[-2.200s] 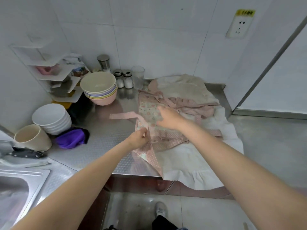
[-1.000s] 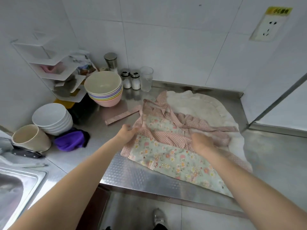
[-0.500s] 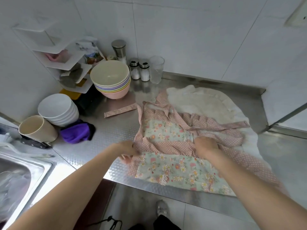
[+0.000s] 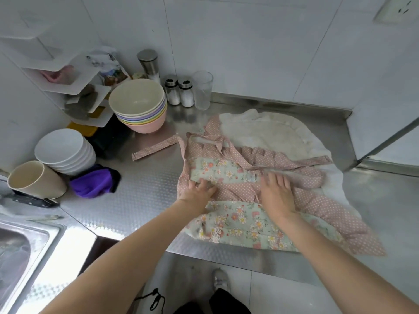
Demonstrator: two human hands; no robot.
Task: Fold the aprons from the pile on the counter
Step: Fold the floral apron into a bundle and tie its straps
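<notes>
A pink polka-dot and floral apron (image 4: 240,219) lies spread on the steel counter (image 4: 140,191), its lower edge near the counter's front. One pink strap (image 4: 156,148) trails left toward the bowls. Under it lies a cream ruffled apron (image 4: 269,132), showing at the back and right. My left hand (image 4: 197,191) presses flat on the apron's left side at the waist. Just right of the middle, my right hand (image 4: 275,192) rests flat with its fingers spread on the pink band.
A stack of coloured bowls (image 4: 139,105), white bowls (image 4: 64,150), a beige cup (image 4: 34,180) and a purple cloth (image 4: 95,181) sit left. Shakers (image 4: 179,91) and a glass (image 4: 202,89) stand at the wall. A sink (image 4: 20,252) is lower left.
The apron was pulled open and spread flat across the counter. Both hands let go of the fabric and now lie flat on it, a little farther up than half a second ago.
</notes>
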